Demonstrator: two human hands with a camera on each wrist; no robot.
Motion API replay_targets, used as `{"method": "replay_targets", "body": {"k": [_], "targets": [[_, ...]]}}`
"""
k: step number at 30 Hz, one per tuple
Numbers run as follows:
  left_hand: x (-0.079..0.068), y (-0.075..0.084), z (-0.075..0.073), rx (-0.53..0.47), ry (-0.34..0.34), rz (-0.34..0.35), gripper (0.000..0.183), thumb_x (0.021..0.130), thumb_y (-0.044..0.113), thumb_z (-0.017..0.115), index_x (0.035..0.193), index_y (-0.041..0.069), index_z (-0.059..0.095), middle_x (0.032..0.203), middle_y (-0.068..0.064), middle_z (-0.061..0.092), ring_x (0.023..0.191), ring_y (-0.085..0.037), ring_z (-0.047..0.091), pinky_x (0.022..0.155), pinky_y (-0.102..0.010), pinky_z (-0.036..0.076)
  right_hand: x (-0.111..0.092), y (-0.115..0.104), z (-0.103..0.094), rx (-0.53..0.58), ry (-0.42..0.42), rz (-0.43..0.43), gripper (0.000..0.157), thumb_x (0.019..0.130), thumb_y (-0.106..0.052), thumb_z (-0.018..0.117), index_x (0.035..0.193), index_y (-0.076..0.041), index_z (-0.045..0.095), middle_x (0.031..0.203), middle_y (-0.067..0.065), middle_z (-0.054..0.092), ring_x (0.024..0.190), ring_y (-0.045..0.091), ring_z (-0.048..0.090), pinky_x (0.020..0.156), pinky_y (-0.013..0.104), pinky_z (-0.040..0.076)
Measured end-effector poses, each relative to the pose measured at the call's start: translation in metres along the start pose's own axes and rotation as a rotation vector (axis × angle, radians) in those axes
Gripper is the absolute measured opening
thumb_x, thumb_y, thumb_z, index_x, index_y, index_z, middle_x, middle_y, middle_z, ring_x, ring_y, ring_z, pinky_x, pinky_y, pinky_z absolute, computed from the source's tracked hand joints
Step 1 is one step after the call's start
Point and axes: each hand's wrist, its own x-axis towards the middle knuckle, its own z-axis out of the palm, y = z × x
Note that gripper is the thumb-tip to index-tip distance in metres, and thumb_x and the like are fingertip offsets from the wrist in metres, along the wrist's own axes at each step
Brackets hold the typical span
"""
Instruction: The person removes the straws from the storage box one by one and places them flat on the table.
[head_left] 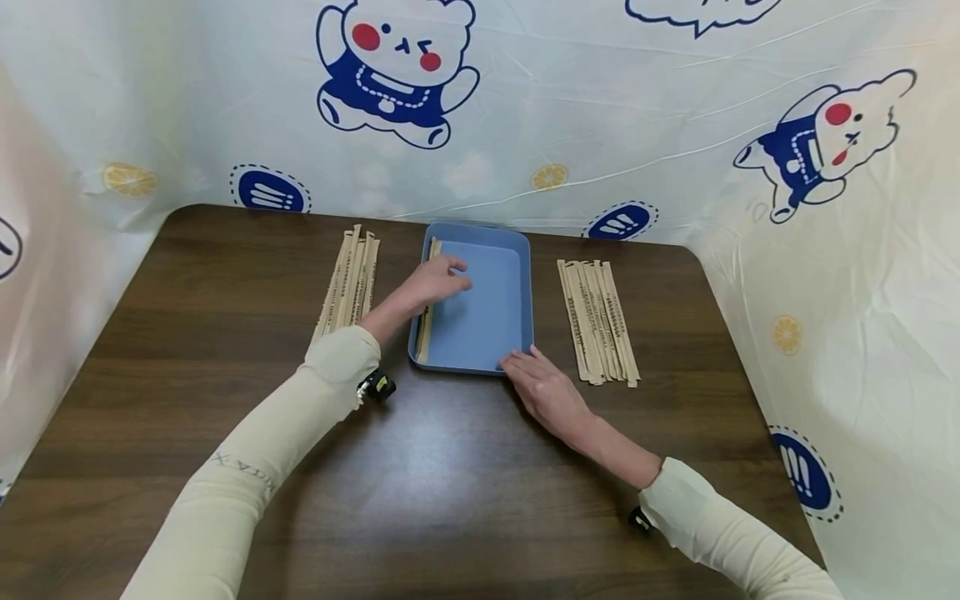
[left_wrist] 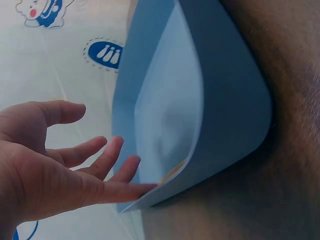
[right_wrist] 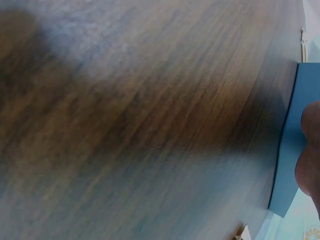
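Observation:
A shallow blue tray (head_left: pixel 491 287) lies at the middle back of the table. Along its left inner wall lie thin paper-wrapped sticks (head_left: pixel 425 333), which look like chopsticks; how many is unclear. My left hand (head_left: pixel 433 282) hovers over the tray's left side, fingers spread and loosely bent, nothing between them. In the left wrist view, the lowest finger of the left hand (left_wrist: pixel 75 175) is at the tray's rim, perhaps touching. My right hand (head_left: pixel 543 390) rests against the tray's near right corner with fingers fairly straight; the right wrist view shows only part of it beside the blue wall (right_wrist: pixel 292 150).
Several more paper-wrapped sticks (head_left: pixel 350 279) lie in a bundle left of the tray, partly behind the left forearm. Another bundle (head_left: pixel 597 321) lies to its right. A patterned cloth (head_left: pixel 525 108) stands behind the brown wooden table (head_left: pixel 450 467) and along its sides.

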Motion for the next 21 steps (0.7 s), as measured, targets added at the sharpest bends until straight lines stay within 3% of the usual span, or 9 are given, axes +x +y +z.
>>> {"method": "replay_targets", "body": {"k": [5, 9, 11, 13, 16, 21], "targets": [[0.006, -0.006, 0.012, 0.057, 0.044, 0.020, 0.051, 0.101, 0.018, 0.053, 0.147, -0.002, 0.043, 0.135, -0.022, 0.055, 0.119, -0.033, 0.055, 0.096, -0.047, 0.048, 0.001, -0.001, 0.000, 0.002, -0.011, 0.001, 0.036, 0.089, 0.005, 0.069, 0.124, 0.005, 0.067, 0.121, 0.018, 0.068, 0.119, 0.031, 0.061, 0.109, 0.049, 0.040], [0.008, -0.008, 0.016, 0.094, 0.127, 0.040, 0.051, 0.100, 0.016, 0.054, 0.147, -0.001, 0.044, 0.112, -0.019, 0.062, 0.091, -0.028, 0.059, 0.077, -0.040, 0.049, 0.001, -0.001, 0.000, -0.001, -0.002, -0.005, 0.036, 0.088, 0.006, 0.070, 0.123, 0.005, 0.067, 0.120, 0.019, 0.068, 0.118, 0.031, 0.062, 0.108, 0.049, 0.041], [0.009, -0.008, 0.017, 0.103, 0.176, 0.050, 0.052, 0.099, 0.014, 0.054, 0.147, -0.002, 0.042, 0.118, -0.022, 0.058, 0.091, -0.029, 0.054, 0.073, -0.039, 0.046, 0.001, 0.000, 0.000, -0.001, 0.005, -0.009, 0.035, 0.088, 0.006, 0.070, 0.122, 0.006, 0.067, 0.119, 0.019, 0.068, 0.117, 0.032, 0.063, 0.108, 0.050, 0.042], [0.010, -0.008, 0.017, 0.116, 0.214, 0.046, 0.055, 0.099, 0.014, 0.054, 0.150, -0.002, 0.038, 0.130, -0.026, 0.052, 0.102, -0.033, 0.052, 0.075, -0.039, 0.044, 0.001, 0.000, 0.000, 0.000, 0.008, -0.009, 0.035, 0.088, 0.006, 0.070, 0.122, 0.006, 0.068, 0.119, 0.019, 0.069, 0.117, 0.032, 0.063, 0.107, 0.051, 0.042], [0.011, -0.009, 0.016, 0.124, 0.227, 0.007, 0.062, 0.100, 0.017, 0.053, 0.154, -0.003, 0.029, 0.148, -0.027, 0.039, 0.104, -0.036, 0.050, 0.079, -0.042, 0.044, 0.001, 0.000, 0.000, 0.004, 0.005, -0.006, 0.034, 0.088, 0.006, 0.070, 0.122, 0.006, 0.068, 0.119, 0.019, 0.068, 0.117, 0.032, 0.062, 0.107, 0.051, 0.042], [0.011, -0.009, 0.015, 0.144, 0.207, -0.061, 0.068, 0.102, 0.024, 0.051, 0.154, -0.008, 0.022, 0.137, -0.026, 0.049, 0.080, -0.027, 0.050, 0.074, -0.041, 0.047, 0.001, -0.001, -0.001, 0.008, -0.004, 0.002, 0.033, 0.089, 0.005, 0.068, 0.122, 0.005, 0.068, 0.120, 0.019, 0.068, 0.118, 0.032, 0.062, 0.108, 0.051, 0.042]]}}
